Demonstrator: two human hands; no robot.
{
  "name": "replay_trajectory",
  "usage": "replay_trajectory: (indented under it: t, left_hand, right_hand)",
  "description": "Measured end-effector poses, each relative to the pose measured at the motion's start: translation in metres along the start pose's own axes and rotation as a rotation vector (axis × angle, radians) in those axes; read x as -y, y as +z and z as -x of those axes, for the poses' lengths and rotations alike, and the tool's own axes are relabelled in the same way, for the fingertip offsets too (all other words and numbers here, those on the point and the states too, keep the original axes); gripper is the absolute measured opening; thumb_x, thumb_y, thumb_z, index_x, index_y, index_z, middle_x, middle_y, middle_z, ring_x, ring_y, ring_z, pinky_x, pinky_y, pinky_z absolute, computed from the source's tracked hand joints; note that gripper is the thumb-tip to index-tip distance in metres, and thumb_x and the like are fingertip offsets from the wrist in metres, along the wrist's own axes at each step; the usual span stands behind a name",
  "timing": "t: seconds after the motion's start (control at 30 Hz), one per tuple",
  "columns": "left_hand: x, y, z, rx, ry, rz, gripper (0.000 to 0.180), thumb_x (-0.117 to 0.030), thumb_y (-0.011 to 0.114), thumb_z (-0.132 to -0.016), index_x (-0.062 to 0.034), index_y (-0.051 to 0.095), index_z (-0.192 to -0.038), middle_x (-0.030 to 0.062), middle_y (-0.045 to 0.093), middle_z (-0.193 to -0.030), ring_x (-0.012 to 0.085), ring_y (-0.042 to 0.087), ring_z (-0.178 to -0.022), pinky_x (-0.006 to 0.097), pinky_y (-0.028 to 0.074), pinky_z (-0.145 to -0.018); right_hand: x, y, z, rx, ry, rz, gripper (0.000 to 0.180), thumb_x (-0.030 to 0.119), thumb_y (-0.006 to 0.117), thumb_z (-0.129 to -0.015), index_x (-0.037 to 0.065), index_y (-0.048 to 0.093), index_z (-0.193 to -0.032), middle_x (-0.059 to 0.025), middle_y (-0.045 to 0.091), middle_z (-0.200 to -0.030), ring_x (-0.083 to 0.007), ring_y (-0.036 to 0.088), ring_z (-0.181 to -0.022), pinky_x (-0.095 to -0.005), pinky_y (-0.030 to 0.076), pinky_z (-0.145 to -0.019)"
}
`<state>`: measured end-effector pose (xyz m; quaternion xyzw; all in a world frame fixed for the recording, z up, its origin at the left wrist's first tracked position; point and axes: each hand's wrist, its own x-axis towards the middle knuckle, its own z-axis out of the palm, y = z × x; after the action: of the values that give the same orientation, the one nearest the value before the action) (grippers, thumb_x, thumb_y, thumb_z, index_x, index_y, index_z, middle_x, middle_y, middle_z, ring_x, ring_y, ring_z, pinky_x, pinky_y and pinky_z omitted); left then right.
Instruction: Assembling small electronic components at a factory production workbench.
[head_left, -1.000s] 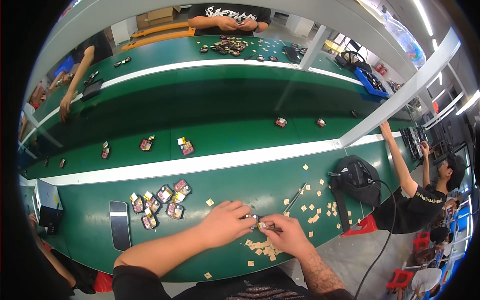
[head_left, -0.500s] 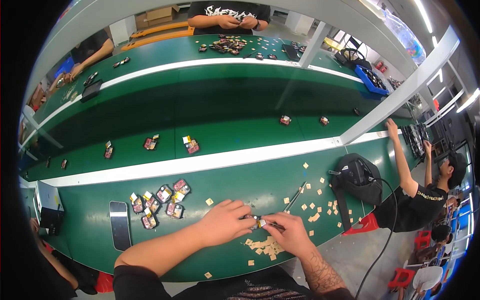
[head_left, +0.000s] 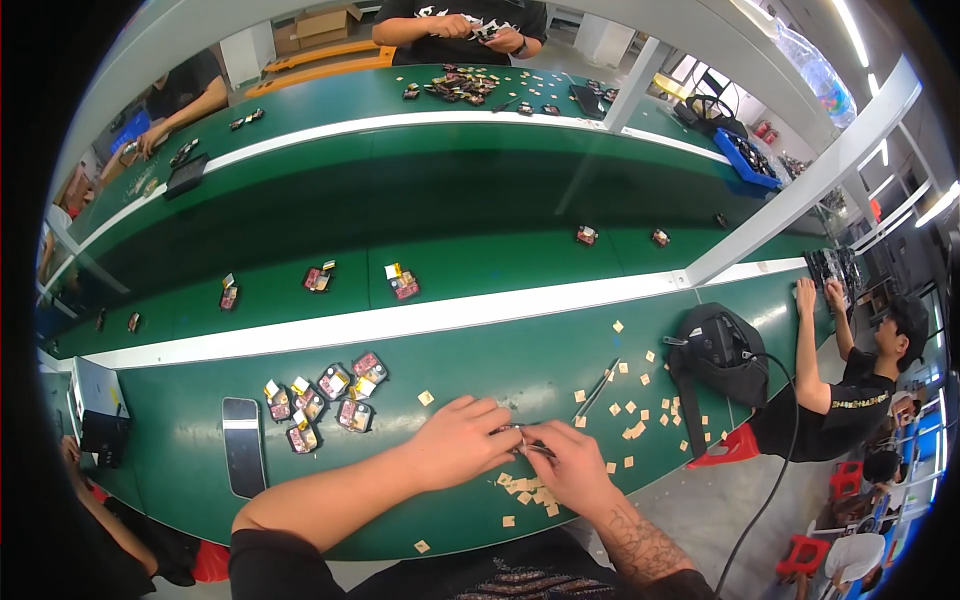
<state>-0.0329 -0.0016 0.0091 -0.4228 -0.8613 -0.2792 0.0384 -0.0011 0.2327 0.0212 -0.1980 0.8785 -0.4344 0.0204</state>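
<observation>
My left hand (head_left: 462, 440) and my right hand (head_left: 572, 464) meet over the near part of the green bench. Between their fingertips is a small dark electronic module (head_left: 520, 446), mostly covered by the fingers. Both hands are closed on it. Close below the right hand lies a pile of small beige square pieces (head_left: 527, 488). To the left of my left arm sits a cluster of similar black-framed modules (head_left: 333, 381) with reddish boards and white-and-yellow tabs. A pair of tweezers (head_left: 597, 388) rests on the bench beyond my right hand.
A phone (head_left: 243, 448) lies left of the modules. A black bag (head_left: 722, 350) with a cable stands at the right, near scattered beige squares (head_left: 634, 430). Past the white rail (head_left: 400, 325), more modules (head_left: 403, 283) sit on a green belt. Co-workers sit across, left and right.
My hands turn the module, and its white tab no longer shows. The modules on the belt have shifted right. The right-hand co-worker's hands have come closer together.
</observation>
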Motion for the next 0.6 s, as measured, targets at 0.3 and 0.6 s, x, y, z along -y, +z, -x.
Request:
replay_trajectory:
  t: [0.3,0.6]
  left_hand:
    - [-0.0001,-0.0034,-0.0021,-0.014,-0.018,0.043,0.032,-0.033,0.081,-0.09,-0.0126,0.065,-0.109,0.0049,0.063,-0.102,0.028,0.065,-0.101,0.042,0.053,-0.087]
    - [0.0019,-0.0019,-0.0031,-0.002,-0.027,0.096,0.034,-0.029,0.084,-0.088,-0.0117,0.064,-0.109,0.0065,0.061,-0.105,0.0294,0.064,-0.103,0.044,0.052,-0.088]
  right_hand:
    - [0.0,0.0023,0.0008,-0.032,0.02,0.022,0.021,0.002,0.078,-0.095,0.0,0.074,-0.116,-0.0123,0.074,-0.104,-0.0276,0.076,-0.082,-0.0358,0.062,-0.07]
    - [-0.0009,-0.0006,0.0018,-0.021,0.082,-0.006,0.021,0.006,0.078,-0.097,0.004,0.076,-0.117,-0.0099,0.073,-0.1,-0.0262,0.074,-0.077,-0.0361,0.06,-0.069]
